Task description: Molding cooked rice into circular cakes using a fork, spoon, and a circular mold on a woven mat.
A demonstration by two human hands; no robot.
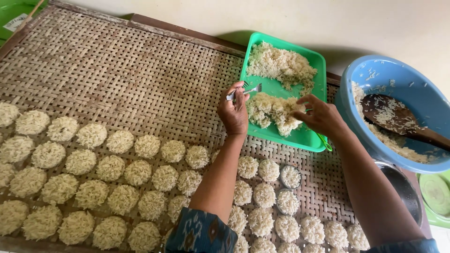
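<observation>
Nearest the camera, a dark patterned sleeve covers the left upper arm above rows of round, flattened rice cakes laid out on a woven bamboo mat. The cakes fill the near left and run on to the near right; the far part of the mat lies bare, edged by a worn wooden frame, with a pale floor beyond it. At the mat's far right sits a green plastic tray holding 2 heaps of cooked rice. The left hand hovers at the tray's left edge, fingers curled shut around the handle of a metal fork whose tines point right over the tray. The right hand reaches onto the nearer heap, fingertips bunched together and pinching rice. Near the cakes, 1 small metal ring mould holds rice. At the far right stands a blue basin with rice and a wooden spoon.
</observation>
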